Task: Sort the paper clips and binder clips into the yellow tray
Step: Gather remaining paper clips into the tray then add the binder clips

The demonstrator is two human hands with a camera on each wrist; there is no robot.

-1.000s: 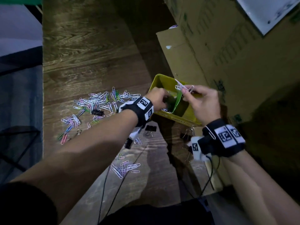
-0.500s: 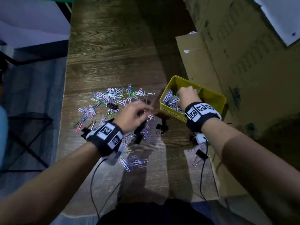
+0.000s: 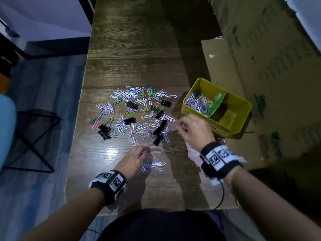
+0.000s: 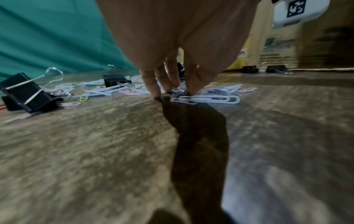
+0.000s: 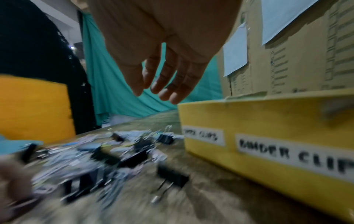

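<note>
A yellow tray (image 3: pixel 243 117) stands at the table's right, split by a green divider (image 3: pixel 217 103); its left compartment holds several paper clips (image 3: pixel 198 103), its right one looks bare. Pastel paper clips (image 3: pixel 135 100) and black binder clips (image 3: pixel 129 120) lie scattered on the wooden table. My left hand (image 3: pixel 139 157) reaches down onto a small heap of paper clips (image 4: pixel 210 98) near the front edge, fingertips (image 4: pixel 155 94) touching them. My right hand (image 3: pixel 191 129) hovers just left of the tray (image 5: pixel 268 136), fingers (image 5: pixel 168 84) relaxed and holding nothing.
Large cardboard boxes (image 3: pixel 269 58) stand right behind the tray. The tray's front bears labels for paper clips and binder clips (image 5: pixel 295 154). More binder clips (image 4: pixel 26 94) lie left of my left hand. A cable (image 3: pixel 222 193) hangs from my right wrist.
My right hand has come out of the tray's left compartment and moved left over the table. My left hand has drawn back from the main pile to the small heap of paper clips nearer me.
</note>
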